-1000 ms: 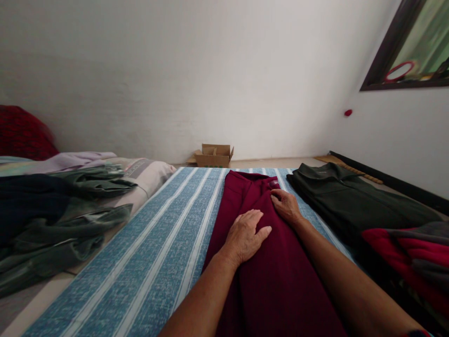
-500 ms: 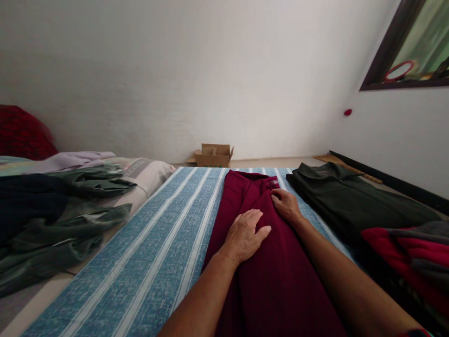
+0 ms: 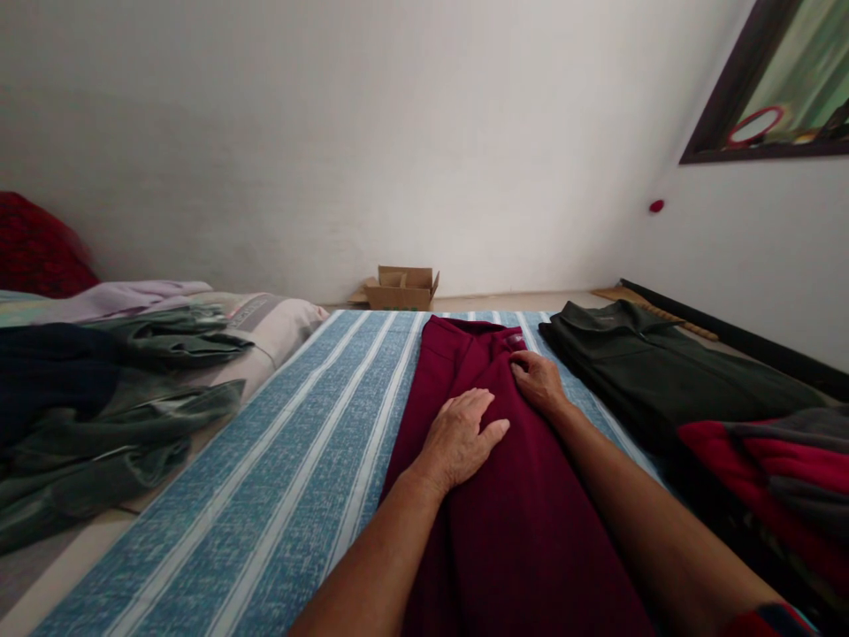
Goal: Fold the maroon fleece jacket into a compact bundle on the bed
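Maroon trousers (image 3: 531, 531) lie lengthwise on a blue striped cloth (image 3: 292, 425), the waistband at the far end and a small pale label near its right corner. My left hand (image 3: 461, 438) rests palm down on the middle of the fabric, thumb spread away from the fingers. At the right edge, just below the waistband, my right hand (image 3: 539, 380) has its fingers bent and closed on the trousers; the fingertips are partly hidden.
To the right lie a folded dark green garment (image 3: 663, 363) and red and grey clothing (image 3: 749, 469). Rumpled green clothes (image 3: 126, 442) and a navy garment (image 3: 53, 376) spread over the left side. An open cardboard box (image 3: 401, 290) stands by the wall.
The whole view has shifted slightly, so things sit a little higher and further left. Both hands keep their places on the trousers.
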Demonstrator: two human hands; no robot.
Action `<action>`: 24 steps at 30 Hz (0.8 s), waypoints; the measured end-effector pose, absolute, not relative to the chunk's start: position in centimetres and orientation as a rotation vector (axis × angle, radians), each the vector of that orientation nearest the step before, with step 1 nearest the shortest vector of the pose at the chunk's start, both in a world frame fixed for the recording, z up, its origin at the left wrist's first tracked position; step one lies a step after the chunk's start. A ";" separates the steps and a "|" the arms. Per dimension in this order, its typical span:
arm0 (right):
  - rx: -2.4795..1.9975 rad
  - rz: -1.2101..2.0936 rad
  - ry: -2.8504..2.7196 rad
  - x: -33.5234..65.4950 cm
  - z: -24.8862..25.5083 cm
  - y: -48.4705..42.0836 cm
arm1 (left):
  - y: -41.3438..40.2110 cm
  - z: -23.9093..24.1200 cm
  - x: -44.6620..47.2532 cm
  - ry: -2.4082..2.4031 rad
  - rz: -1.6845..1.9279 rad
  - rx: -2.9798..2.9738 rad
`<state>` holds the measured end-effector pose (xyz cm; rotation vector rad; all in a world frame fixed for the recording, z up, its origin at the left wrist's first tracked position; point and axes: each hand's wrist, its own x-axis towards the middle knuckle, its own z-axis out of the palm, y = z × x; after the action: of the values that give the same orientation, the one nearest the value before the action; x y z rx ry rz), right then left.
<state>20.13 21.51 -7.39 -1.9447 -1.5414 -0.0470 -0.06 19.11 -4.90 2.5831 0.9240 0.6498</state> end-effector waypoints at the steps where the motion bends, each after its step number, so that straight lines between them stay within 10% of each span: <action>1: -1.967 -0.059 -1.558 20.1 -7.3 21.4 | 19.1 -4.9 0.0 0.922 0.653 2.587; 24: -2.237 -0.151 -1.779 17.3 -3.9 14.7 | 18.6 -5.0 0.8 0.893 0.446 2.870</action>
<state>17.34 14.68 -3.90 -2.2372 -1.7793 -0.1508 0.81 18.64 -5.00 2.8700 0.8935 0.4461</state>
